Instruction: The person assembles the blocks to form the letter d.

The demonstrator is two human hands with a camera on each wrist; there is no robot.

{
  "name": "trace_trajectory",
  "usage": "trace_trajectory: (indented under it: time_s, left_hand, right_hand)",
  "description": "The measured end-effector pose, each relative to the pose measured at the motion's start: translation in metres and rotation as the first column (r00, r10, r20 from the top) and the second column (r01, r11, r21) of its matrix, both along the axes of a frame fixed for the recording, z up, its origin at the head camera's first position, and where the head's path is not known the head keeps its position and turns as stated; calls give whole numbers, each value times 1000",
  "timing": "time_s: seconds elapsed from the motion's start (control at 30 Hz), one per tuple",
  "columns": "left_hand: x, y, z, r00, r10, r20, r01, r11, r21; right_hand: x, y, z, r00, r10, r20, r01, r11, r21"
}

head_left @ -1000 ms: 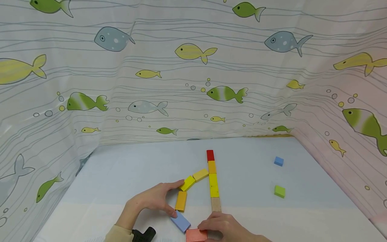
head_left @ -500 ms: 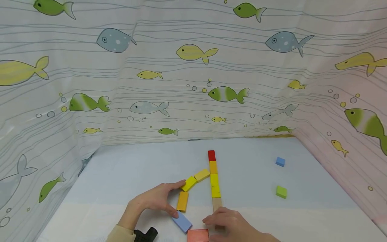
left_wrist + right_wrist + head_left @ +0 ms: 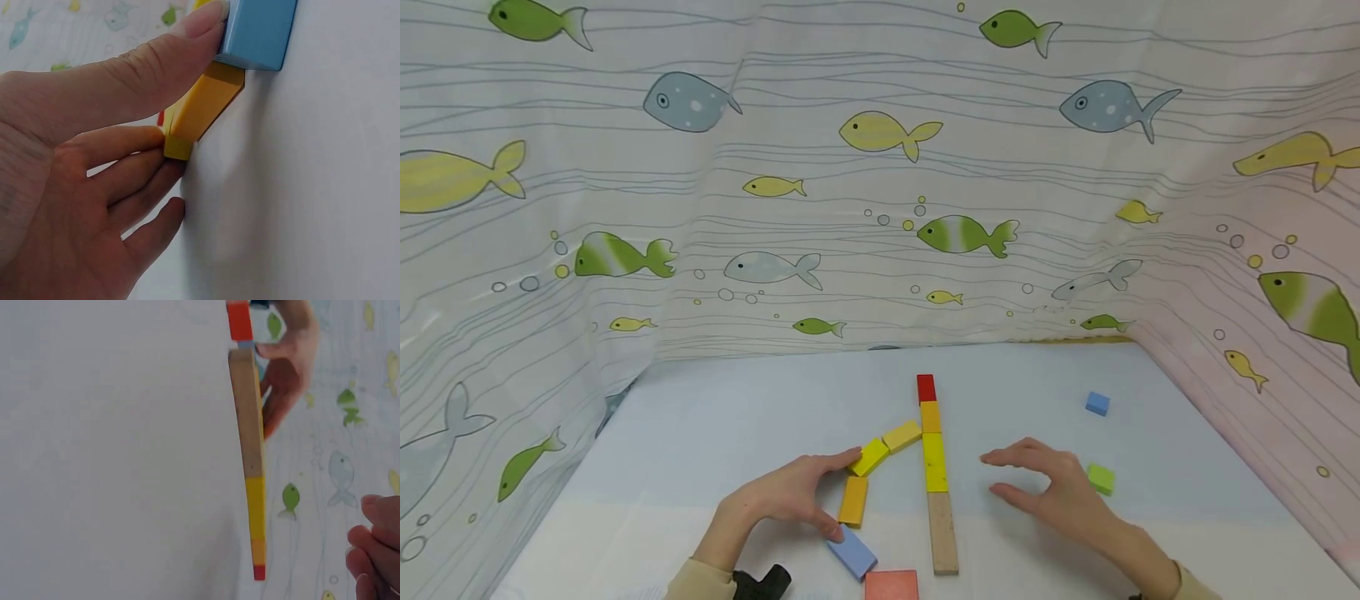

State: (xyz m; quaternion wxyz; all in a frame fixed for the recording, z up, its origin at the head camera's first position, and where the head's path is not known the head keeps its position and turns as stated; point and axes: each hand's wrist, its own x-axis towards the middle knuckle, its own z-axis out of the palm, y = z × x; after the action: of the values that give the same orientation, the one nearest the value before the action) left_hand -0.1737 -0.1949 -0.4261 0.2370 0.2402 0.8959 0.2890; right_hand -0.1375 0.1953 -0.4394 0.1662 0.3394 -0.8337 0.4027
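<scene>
My left hand spans the curved row of blocks from its left side. Its thumb rests on the blue block, and its fingertips touch the bright yellow block. Between those two lies an orange block, and a pale yellow block continues the curve to the straight row. My right hand hovers right of that row, thumb and fingers spread apart, holding nothing. From far to near the row has a red block, an orange-yellow one, a yellow one and a long bare-wood block.
A salmon-red block lies at the near edge of the view, by the blue block's corner. Toward the right lie a small green block, just beyond my right hand, and a small blue block. A fish-patterned curtain surrounds the table.
My right hand has left the salmon-red block and the near end of the straight row, moving right and away from me toward the green block. The left hand keeps its place.
</scene>
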Motion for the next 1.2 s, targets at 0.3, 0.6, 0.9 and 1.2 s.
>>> trace_trajectory:
  time_s: [0.3,0.6,0.9,1.2]
  left_hand:
    - [0,-1,0,1000,5,-1,-5,1000,4]
    - [2,3,4,1000,12,2,-12,1000,4]
    - [2,2,2,1000,25,12,-25,1000,0]
    - [1,1,1,999,32,11,-32,999,-6]
  right_hand:
    - [-30,48,-4,982,-188,-19,188,982,27]
    - [-44,91,-8,903,-421,90,416,907,71]
    - [-53,126,-13,829,-542,141,534,840,93]
    - [-59,146,-16,752,-626,209,610,780,142]
